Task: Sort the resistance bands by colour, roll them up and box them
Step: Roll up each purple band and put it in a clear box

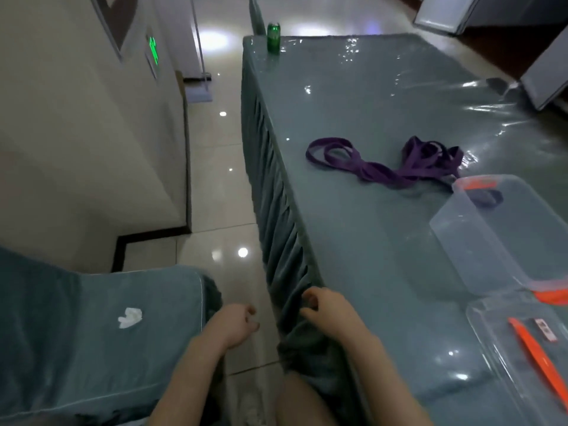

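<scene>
Head view: table (pixel 353 241) under a grey-green cloth with a glossy clear cover, pleated skirt hanging along its left edge.

Purple resistance bands (pixel 390 164) lie in one loose tangled heap on the table top, about mid-length and toward the right side, loops spread left and right. One purple loop shows through the wall of the clear plastic box (pixel 504 235) at that box's far corner; whether it lies inside or behind the box cannot be told. This box stands near the right edge, orange clips at its far and near ends. Clear lid (pixel 528 358) with an orange clip sits at the near right corner, just beside the box.

Left hand (pixel 236 324): off the table, over the floor gap between chair and table, fingers curled loosely, nothing held.
Right hand (pixel 325 309): at the near left corner of the table, fingers curled against the skirt top; actual grip on the cloth cannot be told.

Green can (pixel 273 36) upright at the far left corner. Crumpled white tissue (pixel 130 316) on the chair seat (pixel 92 333) left of the table.
</scene>
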`<state>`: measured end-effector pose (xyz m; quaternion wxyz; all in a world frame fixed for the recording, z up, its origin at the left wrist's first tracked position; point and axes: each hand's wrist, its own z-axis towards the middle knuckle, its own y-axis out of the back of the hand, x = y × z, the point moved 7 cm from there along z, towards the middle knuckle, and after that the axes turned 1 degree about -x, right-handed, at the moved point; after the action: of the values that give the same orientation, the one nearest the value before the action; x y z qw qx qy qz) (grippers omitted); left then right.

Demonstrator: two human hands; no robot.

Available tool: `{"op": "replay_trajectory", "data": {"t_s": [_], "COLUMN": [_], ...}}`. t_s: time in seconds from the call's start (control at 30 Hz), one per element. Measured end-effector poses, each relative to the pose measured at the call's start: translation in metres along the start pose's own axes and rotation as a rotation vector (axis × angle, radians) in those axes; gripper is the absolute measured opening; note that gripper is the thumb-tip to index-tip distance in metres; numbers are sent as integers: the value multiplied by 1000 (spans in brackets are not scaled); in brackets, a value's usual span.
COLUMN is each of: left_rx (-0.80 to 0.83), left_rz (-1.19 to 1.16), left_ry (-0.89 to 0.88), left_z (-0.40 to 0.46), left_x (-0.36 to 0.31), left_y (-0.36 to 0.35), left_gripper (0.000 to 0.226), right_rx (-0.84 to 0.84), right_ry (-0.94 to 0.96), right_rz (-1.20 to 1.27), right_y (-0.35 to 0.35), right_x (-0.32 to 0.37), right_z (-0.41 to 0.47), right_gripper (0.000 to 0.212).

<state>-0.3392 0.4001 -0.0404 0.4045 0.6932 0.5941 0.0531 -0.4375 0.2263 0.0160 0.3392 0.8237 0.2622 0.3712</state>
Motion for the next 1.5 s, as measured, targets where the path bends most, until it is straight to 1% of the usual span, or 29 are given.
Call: {"op": "replay_trajectory", "data": {"t_s": [0.07,0.17,0.3,0.43,0.6,0.7,0.8,0.87,0.93,1.0,1.03,1.1,1.13,1.2,1.27,1.3,1.37,1.4,1.43,1.5], "left_rx": [25,16,19,-12,-25,-23,-60,-124,-209,-293,-297,-208,-152,-65,20,53,72,76,95,191], "left_rz": [28,80,216,247,205,185,70,17,20,165,265,385,392,320,179,139,107,77,39,-47], "left_ry": [-50,-132,-240,-341,-409,-496,-613,-699,-777,-827,-831,-783,-754,-714,-644,-624,-667,-709,-742,-771], "left_z": [34,85,134,183,250,298,339,358,373,390,400,420,429,443,452,453,449,444,437,418], "left_x": [-25,-75,-141,-187,-215,-241,-274,-295,-313,-329,-334,-338,-338,-338,-340,-342,-352,-361,-371,-396], "left_y": [22,61,110,153,194,221,251,269,283,285,281,271,267,264,266,268,272,275,278,281], "left_gripper": [46,37,31,28,32,33,31,31,34,49,60,77,81,80,69,57,32,26,24,27], "right_rx": [-6,-49,-94,-143,-193,-240,-342,-425,-499,-554,-563,-559,-558,-557,-544,-538,-555,-595,-661,-846], "right_ry": [-15,-50,-128,-165,-222,-290,-419,-521,-607,-674,-703,-757,-778,-798,-809,-816,-808,-788,-768,-752], "right_rz": [28,84,171,223,239,240,259,276,287,288,289,312,333,361,383,397,422,431,433,407], "right_y": [12,34,71,109,152,178,205,221,233,243,246,249,250,248,246,244,246,251,257,273], "right_x": [-7,-23,-46,-56,-56,-59,-65,-68,-70,-71,-73,-76,-77,-79,-85,-88,-94,-94,-94,-95], "right_z": [23,63,112,164,232,272,297,304,309,315,319,327,330,336,339,339,337,335,333,324], "right_gripper": [34,35,41,41,42,39,37,43,52,60,63,69,71,72,74,75,74,72,70,66]}}
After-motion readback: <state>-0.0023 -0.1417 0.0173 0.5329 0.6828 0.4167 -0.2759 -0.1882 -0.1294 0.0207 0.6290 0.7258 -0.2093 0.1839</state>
